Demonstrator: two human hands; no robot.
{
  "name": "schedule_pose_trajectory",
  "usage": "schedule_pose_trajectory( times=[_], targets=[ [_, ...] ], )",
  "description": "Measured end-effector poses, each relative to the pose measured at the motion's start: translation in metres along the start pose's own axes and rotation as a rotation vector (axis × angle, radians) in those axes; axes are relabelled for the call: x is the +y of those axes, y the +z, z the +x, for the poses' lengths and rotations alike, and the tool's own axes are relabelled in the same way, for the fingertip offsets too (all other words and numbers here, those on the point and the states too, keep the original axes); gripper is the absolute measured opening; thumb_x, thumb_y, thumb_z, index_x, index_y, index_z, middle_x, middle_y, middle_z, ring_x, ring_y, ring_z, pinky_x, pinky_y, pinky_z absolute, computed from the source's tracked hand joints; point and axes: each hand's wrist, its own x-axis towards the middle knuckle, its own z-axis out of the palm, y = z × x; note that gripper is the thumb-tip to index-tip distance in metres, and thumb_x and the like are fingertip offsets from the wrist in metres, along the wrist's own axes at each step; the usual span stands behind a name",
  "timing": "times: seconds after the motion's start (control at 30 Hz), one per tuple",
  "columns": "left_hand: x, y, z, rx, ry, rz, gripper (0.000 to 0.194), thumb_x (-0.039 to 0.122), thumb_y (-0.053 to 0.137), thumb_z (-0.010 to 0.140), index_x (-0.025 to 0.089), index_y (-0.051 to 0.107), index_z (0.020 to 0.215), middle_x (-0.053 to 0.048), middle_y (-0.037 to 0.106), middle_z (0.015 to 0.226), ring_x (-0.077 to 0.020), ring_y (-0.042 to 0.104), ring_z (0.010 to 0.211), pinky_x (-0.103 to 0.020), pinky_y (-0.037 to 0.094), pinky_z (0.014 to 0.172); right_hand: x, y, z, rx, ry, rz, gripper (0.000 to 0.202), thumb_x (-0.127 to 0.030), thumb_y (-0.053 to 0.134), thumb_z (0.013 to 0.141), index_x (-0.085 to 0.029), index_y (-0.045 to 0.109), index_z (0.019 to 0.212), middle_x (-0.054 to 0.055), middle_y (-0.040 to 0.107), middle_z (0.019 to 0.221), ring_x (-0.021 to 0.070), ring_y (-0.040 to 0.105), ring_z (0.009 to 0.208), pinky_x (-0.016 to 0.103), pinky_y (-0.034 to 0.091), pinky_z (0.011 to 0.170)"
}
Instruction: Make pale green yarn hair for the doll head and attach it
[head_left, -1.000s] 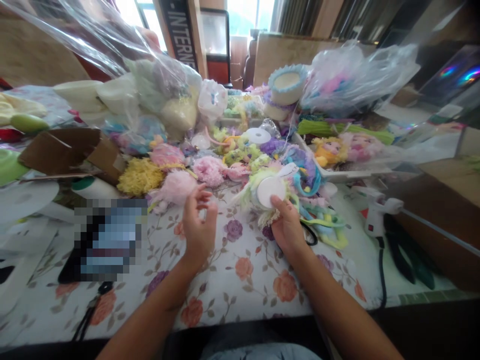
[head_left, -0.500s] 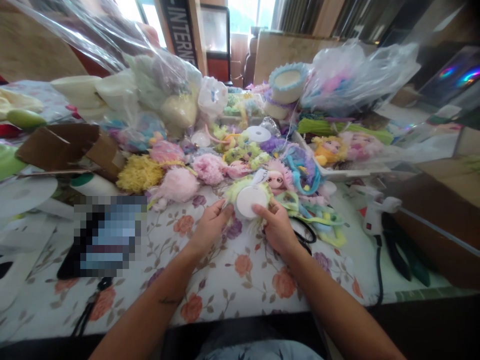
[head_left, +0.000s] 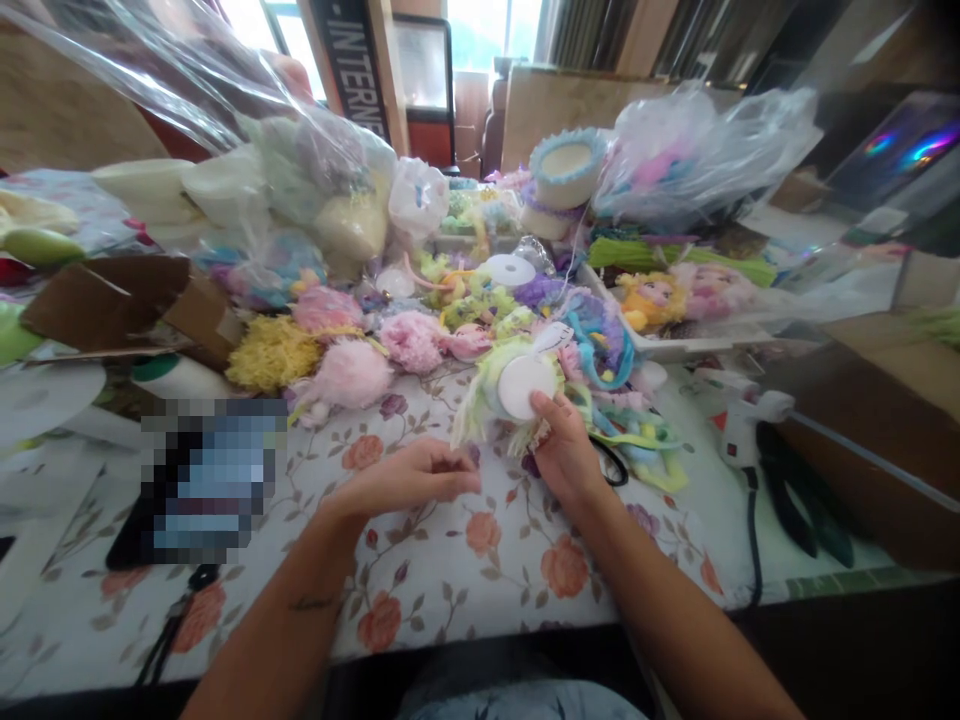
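Note:
In my right hand (head_left: 568, 448) I grip a fluffy pale-green yarn piece (head_left: 489, 385) with a round white disc (head_left: 528, 388) on its near face. My thumb presses on the disc's lower edge, and the other fingers are mostly hidden behind. A white tag (head_left: 553, 336) with dark lettering sticks up from its top; loose yarn strands hang at the lower left. My left hand (head_left: 420, 472) is apart from the piece, below and left of it, its fingers curled together above the flowered cloth (head_left: 439, 590). Whether anything small is between those fingertips I cannot make out.
Pink pompoms (head_left: 354, 373) and a yellow yarn bundle (head_left: 271, 353) lie behind my hands. A phone (head_left: 210, 485) is at left, blurred out. At right stand a white glue gun (head_left: 742, 430), dark-handled pliers (head_left: 795, 500) and a cardboard box (head_left: 877, 440). A white tray (head_left: 697, 348) holds small dolls.
My left hand has let go of the yarn piece and drawn down and away from it. The right hand has tilted the piece, its tag now leaning to the right.

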Motion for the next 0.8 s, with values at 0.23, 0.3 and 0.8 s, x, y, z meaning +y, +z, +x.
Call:
schedule_pose_trajectory(
  times=[0.23, 0.3, 0.8],
  targets=[
    [-0.010, -0.004, 0.014, 0.850, 0.212, -0.458, 0.026, 0.041, 0.066, 0.079, 0.017, 0.061, 0.071, 0.000, 0.056, 0.065, -0.0099, 0.050, 0.058, -0.020, 0.043, 0.056, -0.001, -0.001, -0.004, -0.070, 0.142, -0.018, 0.032, -0.044, 0.072, 0.073, -0.023, 0.067, 0.097, 0.003, 0.076, 0.102, 0.0253, 0.070, 0.097, 0.036, 0.061, 0.073],
    [-0.010, -0.002, 0.019, 0.900, 0.241, -0.500, 0.029, 0.045, 0.062, 0.081, 0.018, 0.065, 0.087, -0.003, 0.064, 0.081, -0.0141, 0.060, 0.076, -0.023, 0.049, 0.070, 0.002, -0.002, -0.005, -0.075, 0.163, -0.019, 0.034, -0.043, 0.072, 0.074, -0.022, 0.067, 0.100, 0.004, 0.076, 0.098, 0.0258, 0.070, 0.095, 0.037, 0.061, 0.072],
    [0.005, 0.022, 0.018, 0.692, 0.052, -0.374, 0.047, 0.039, 0.080, 0.067, 0.015, 0.068, 0.106, -0.009, 0.072, 0.107, -0.0269, 0.066, 0.100, -0.035, 0.053, 0.085, 0.019, 0.008, -0.009, -0.197, 0.033, -0.237, 0.046, -0.033, 0.079, 0.071, -0.022, 0.061, 0.113, 0.003, 0.072, 0.111, 0.0230, 0.067, 0.102, 0.035, 0.051, 0.092]
  ],
)
